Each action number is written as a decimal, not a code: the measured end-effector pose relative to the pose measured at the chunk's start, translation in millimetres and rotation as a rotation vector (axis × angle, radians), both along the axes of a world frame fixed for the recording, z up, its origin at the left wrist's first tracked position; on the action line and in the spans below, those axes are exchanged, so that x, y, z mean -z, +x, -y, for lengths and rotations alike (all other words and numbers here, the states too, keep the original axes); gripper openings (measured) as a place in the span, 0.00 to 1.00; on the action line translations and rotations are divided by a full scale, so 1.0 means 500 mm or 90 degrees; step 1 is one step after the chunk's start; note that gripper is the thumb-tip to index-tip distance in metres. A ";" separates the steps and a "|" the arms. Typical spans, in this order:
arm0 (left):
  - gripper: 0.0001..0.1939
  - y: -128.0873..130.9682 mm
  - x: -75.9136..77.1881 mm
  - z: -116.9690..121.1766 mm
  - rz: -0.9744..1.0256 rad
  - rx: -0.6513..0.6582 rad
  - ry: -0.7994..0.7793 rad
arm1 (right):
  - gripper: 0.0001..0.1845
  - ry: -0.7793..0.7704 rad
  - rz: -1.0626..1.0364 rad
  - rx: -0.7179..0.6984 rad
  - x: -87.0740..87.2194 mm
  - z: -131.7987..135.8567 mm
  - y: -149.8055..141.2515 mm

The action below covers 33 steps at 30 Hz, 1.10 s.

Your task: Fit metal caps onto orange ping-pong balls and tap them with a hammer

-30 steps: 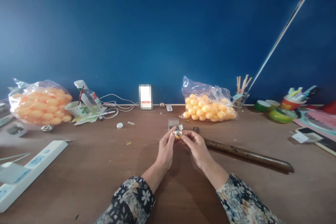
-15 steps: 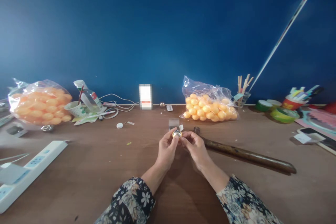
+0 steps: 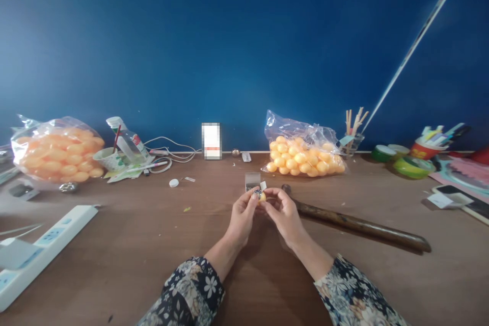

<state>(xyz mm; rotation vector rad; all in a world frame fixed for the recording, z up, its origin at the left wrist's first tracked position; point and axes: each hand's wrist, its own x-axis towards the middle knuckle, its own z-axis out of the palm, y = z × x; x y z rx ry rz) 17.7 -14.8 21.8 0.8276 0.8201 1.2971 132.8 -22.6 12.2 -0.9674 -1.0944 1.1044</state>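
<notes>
Between my two hands is a small orange ball (image 3: 262,196), partly covered with something shiny and silver on its upper left. My left hand (image 3: 243,212) is closed in a pinch on the ball's left side, thumb in front. On the other side, my right hand (image 3: 281,210) is also closed, with thumb and fingertips at the ball's right edge. Just behind my fingers lies a shiny silver sheet (image 3: 252,180) with a small white piece (image 3: 263,185) beside it. The undersides of my fingers are hidden.
A dark wooden-handled tool (image 3: 359,224) lies to the right. Clear bags of orange balls stand at the right (image 3: 301,158) and left (image 3: 57,155). A power strip (image 3: 53,244), bottle (image 3: 132,145), tape rolls (image 3: 414,169), pen cup (image 3: 428,148) and a silver ball (image 3: 236,153) surround the work area.
The ball has turned between my fingers, so more of its orange side shows and less silver. Both hands keep nearly the same place and grip.
</notes>
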 end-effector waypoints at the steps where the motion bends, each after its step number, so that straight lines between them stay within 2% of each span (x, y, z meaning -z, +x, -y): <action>1: 0.23 -0.001 0.002 -0.002 -0.008 -0.007 0.000 | 0.18 0.008 0.015 -0.002 -0.002 0.002 -0.001; 6: 0.21 -0.003 0.009 -0.007 -0.034 -0.020 0.002 | 0.18 0.062 0.140 0.015 -0.008 0.008 -0.001; 9: 0.23 -0.002 0.010 -0.007 -0.022 -0.019 -0.009 | 0.19 0.072 0.187 0.035 -0.004 0.007 0.002; 14: 0.24 -0.002 0.005 -0.001 0.034 0.019 -0.022 | 0.17 0.068 0.142 0.020 -0.001 0.003 0.003; 17: 0.23 -0.002 0.003 0.002 0.046 0.037 -0.029 | 0.17 0.072 0.140 0.057 -0.004 0.004 0.001; 22: 0.20 -0.002 0.005 0.002 0.010 -0.007 -0.002 | 0.18 0.082 0.204 0.120 -0.006 0.009 0.000; 33: 0.20 -0.005 0.004 -0.003 -0.012 -0.035 -0.003 | 0.18 0.089 0.181 0.090 -0.003 0.011 -0.002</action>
